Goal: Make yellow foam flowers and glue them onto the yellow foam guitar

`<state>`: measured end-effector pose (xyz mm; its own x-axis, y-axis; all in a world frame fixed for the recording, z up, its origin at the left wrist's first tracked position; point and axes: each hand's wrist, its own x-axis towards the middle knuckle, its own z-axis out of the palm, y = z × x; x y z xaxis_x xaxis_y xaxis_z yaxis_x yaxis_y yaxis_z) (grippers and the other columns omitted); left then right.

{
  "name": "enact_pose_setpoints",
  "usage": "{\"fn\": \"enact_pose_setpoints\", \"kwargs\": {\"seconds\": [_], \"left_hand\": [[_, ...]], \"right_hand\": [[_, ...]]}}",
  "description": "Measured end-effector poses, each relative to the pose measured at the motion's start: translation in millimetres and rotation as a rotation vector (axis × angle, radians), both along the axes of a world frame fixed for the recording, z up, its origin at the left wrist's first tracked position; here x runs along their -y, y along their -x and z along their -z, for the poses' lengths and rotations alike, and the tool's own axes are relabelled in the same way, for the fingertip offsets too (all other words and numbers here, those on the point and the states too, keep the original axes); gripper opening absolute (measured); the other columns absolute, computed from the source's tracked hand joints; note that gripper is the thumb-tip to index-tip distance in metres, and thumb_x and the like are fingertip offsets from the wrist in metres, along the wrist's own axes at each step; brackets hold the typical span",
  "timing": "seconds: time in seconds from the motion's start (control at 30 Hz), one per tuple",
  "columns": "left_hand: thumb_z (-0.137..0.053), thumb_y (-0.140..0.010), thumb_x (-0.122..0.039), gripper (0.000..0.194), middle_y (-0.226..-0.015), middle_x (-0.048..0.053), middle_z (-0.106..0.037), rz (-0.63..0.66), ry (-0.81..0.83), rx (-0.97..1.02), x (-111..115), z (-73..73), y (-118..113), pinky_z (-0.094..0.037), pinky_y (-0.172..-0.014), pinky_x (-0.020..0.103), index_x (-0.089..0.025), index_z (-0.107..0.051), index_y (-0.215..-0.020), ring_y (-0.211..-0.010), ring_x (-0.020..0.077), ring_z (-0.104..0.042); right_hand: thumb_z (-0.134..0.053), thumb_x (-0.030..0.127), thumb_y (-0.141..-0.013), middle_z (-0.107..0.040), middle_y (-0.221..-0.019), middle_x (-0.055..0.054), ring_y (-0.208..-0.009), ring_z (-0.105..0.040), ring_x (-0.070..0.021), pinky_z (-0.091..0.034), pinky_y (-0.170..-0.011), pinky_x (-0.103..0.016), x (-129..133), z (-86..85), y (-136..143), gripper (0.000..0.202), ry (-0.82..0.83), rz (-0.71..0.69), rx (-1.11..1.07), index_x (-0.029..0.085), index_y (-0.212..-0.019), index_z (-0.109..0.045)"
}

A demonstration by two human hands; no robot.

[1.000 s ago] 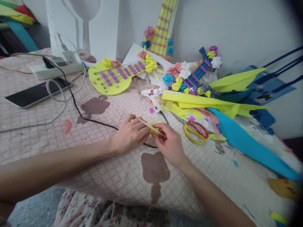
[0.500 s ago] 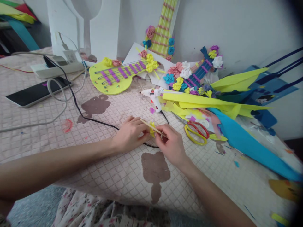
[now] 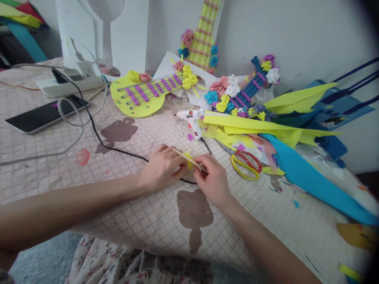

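Pinching a thin stick point(image 3: 188, 159) in the right hand point(image 3: 213, 177), across a crumpled yellow scrap point(image 3: 190, 163).
The right thumb and fingers close on the stick, which slants from 10 to 4 o'clock; the left hand point(image 3: 162, 167) curls at the scrap's 9 o'clock, fingertips partly hidden, so how firmly it grips I cannot tell. From the scrap, the white glue gun point(image 3: 193, 119) lies at 12 o'clock, the scissors point(image 3: 246, 165) at 3, a yellow toy guitar point(image 3: 148, 103) at 11.
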<state>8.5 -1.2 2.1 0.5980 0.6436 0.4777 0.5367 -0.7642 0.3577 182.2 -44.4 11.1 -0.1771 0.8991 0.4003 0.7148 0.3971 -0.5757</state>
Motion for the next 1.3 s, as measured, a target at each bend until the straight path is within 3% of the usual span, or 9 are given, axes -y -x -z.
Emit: {"fn": "enact_pose_setpoints", "kwargs": {"seconds": [0.23, 0.7, 1.03, 1.3], "left_hand": [[-0.056, -0.085, -0.026, 0.009, -0.086, 0.003, -0.064, 0.004, -0.077, -0.005, 0.8, -1.3, 0.0, -0.035, -0.076, 0.033, -0.019, -0.062, -0.087, -0.082, 0.0172, -0.055], [-0.047, -0.091, -0.023, 0.021, -0.075, 0.001, -0.064, 0.017, -0.251, -0.063, 2.8, -5.8, -1.3, -0.035, -0.079, 0.035, -0.018, -0.060, -0.076, -0.076, 0.0155, -0.055], [-0.053, -0.084, -0.018, 0.013, -0.070, 0.000, -0.064, -0.020, -0.225, -0.029, 1.7, -6.5, -1.8, -0.036, -0.077, 0.033, -0.018, -0.062, -0.074, -0.075, 0.0160, -0.057], [-0.054, -0.083, -0.018, 0.011, -0.072, -0.001, -0.064, 0.006, -0.153, -0.013, 4.4, -7.8, -2.2, -0.035, -0.076, 0.033, -0.019, -0.063, -0.076, -0.075, 0.0158, -0.057]], "right_hand": [[-0.050, 0.008, -0.075, -0.060, -0.081, 0.000, -0.069, -0.056, -0.0134, -0.044, -0.062, -0.024, 1.7, 0.4, 1.6, 0.020, -0.029, 0.024, -0.008, 0.021, -0.088, -0.054], [-0.049, 0.009, -0.077, -0.063, -0.086, -0.001, -0.067, -0.058, -0.0135, -0.044, -0.060, -0.025, 2.8, 3.7, 3.6, 0.021, -0.115, 0.037, 0.108, 0.021, -0.094, -0.053], [-0.054, 0.019, -0.076, -0.057, -0.081, 0.000, -0.061, -0.052, -0.0121, -0.038, -0.053, -0.025, 3.5, 0.5, 4.8, 0.010, -0.048, 0.128, 0.139, 0.021, -0.084, -0.049], [-0.049, 0.016, -0.079, -0.057, -0.078, -0.002, -0.070, -0.054, -0.0148, -0.042, -0.061, -0.026, 2.0, 2.2, 2.5, 0.007, -0.015, 0.078, 0.133, 0.021, -0.081, -0.052]]}}
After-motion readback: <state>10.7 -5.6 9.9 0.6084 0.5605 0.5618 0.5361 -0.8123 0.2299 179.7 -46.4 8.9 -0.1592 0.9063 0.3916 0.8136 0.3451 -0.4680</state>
